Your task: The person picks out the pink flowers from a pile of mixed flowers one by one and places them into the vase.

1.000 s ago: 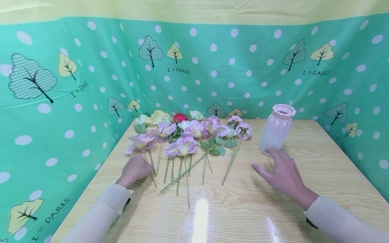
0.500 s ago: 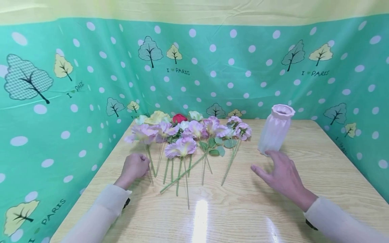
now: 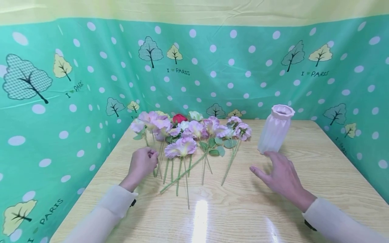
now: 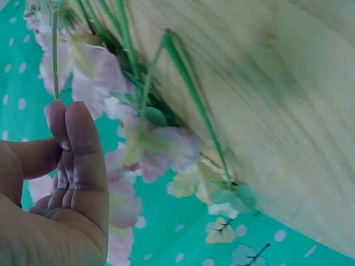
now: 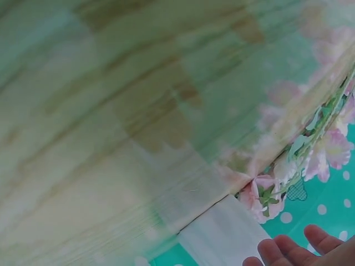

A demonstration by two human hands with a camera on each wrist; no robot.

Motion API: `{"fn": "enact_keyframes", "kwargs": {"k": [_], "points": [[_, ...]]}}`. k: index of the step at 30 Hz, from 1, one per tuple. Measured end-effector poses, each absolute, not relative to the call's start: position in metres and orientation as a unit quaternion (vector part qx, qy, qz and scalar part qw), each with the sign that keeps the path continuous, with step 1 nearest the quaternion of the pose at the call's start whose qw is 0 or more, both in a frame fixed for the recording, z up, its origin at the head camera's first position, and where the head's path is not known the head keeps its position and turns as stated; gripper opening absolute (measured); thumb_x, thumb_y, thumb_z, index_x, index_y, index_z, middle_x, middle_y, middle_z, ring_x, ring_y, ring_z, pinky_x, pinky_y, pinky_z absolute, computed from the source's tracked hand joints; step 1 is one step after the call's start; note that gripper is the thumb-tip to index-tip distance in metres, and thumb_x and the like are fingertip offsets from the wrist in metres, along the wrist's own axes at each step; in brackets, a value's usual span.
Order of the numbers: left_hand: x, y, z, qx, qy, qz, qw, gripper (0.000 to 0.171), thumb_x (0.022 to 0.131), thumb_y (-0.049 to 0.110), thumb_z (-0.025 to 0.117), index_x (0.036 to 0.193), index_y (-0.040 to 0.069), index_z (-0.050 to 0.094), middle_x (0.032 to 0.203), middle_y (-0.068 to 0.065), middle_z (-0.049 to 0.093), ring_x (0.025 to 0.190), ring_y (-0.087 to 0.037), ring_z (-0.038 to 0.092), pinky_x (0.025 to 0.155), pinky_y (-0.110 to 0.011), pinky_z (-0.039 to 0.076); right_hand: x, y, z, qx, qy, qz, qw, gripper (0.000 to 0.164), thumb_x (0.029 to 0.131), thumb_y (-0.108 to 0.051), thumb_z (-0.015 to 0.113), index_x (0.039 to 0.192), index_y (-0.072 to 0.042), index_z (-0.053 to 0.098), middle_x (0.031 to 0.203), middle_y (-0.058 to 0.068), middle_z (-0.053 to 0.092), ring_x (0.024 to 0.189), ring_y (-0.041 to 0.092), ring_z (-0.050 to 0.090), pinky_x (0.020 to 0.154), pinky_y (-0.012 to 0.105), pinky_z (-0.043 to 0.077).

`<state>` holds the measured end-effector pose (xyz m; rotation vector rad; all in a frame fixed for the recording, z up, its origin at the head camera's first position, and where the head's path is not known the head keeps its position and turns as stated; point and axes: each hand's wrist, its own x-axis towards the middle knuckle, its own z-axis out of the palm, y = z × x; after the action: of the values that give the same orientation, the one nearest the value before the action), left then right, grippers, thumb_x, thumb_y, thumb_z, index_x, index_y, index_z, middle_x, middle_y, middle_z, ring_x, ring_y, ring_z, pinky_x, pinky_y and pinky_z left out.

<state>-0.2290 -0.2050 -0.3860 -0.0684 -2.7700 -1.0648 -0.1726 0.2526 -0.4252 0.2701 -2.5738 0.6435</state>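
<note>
In the head view my left hand (image 3: 143, 164) is at the left, above the table near the flower stems. Its thumb and fingers pinch a thin stem (image 4: 54, 61), seen clearly in the left wrist view. A purple artificial flower (image 3: 149, 118) stands above this hand, overlapping the other blooms. Fingers spread, my right hand (image 3: 282, 173) is near the base of a pale pink ribbed vase (image 3: 275, 130), with nothing in its grasp. Its index fingertip overlaps the foot of the vase in the head view. The vase stands upright with an open scalloped mouth.
More artificial flowers lie across the middle of the wooden table (image 3: 237, 212), among them a purple one (image 3: 181, 147), a red rose (image 3: 179, 118) and a pale green one (image 3: 196, 115). Their stems point toward the front. A green dotted curtain (image 3: 231, 74) encloses the table's back and sides.
My left hand has moved slightly right, and the purple flower above it has risen and gone farther back, now covering part of the yellow bloom. My right hand and the vase stay put.
</note>
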Motion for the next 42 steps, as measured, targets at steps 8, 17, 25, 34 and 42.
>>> {"fn": "enact_keyframes", "kwargs": {"k": [8,17,25,34,42], "points": [[-0.228,-0.189,-0.382,-0.049,-0.919,-0.365,0.141,0.012,0.097,0.007,0.068,0.099,-0.004,0.07,0.08,-0.011,0.072,0.058,-0.015,0.066,0.051,-0.026,0.054,-0.173,0.252,-0.426,0.097,-0.938,0.235,0.236,0.072,0.086,-0.05,0.08,0.132,-0.001,0.057,0.13,0.028,0.061,0.113,0.051,0.057,0.087,0.072,0.043],[-0.228,-0.168,-0.378,-0.098,-0.904,-0.368,0.193,0.006,0.092,0.003,0.073,0.091,-0.003,0.072,0.078,-0.011,0.072,0.064,-0.018,0.066,0.055,-0.026,0.055,-0.174,0.252,-0.426,0.097,-0.939,0.237,0.232,0.073,0.086,-0.051,0.08,0.134,-0.001,0.056,0.131,0.027,0.06,0.117,0.051,0.056,0.089,0.074,0.042],[-0.229,-0.145,-0.375,-0.124,-0.895,-0.386,0.188,0.005,0.092,0.002,0.073,0.092,-0.002,0.073,0.077,-0.009,0.072,0.063,-0.016,0.065,0.054,-0.025,0.055,-0.172,0.25,-0.423,0.085,-0.942,0.244,0.212,0.075,0.087,-0.054,0.077,0.135,-0.002,0.055,0.135,0.028,0.058,0.121,0.052,0.053,0.095,0.075,0.038],[-0.229,-0.12,-0.374,-0.16,-0.888,-0.394,0.177,0.011,0.095,0.005,0.073,0.084,0.004,0.071,0.066,-0.001,0.065,0.052,-0.011,0.054,0.047,-0.024,0.045,-0.172,0.247,-0.422,0.08,-0.945,0.247,0.2,0.075,0.089,-0.057,0.074,0.134,0.0,0.057,0.134,0.028,0.059,0.121,0.052,0.053,0.097,0.074,0.039],[-0.227,-0.102,-0.374,-0.168,-0.883,-0.41,0.154,0.014,0.095,0.005,0.072,0.081,0.005,0.068,0.07,-0.002,0.066,0.054,-0.01,0.055,0.047,-0.024,0.046,-0.172,0.244,-0.421,0.071,-0.947,0.252,0.188,0.076,0.091,-0.058,0.072,0.136,0.002,0.056,0.135,0.03,0.059,0.122,0.053,0.053,0.097,0.073,0.039]]}}
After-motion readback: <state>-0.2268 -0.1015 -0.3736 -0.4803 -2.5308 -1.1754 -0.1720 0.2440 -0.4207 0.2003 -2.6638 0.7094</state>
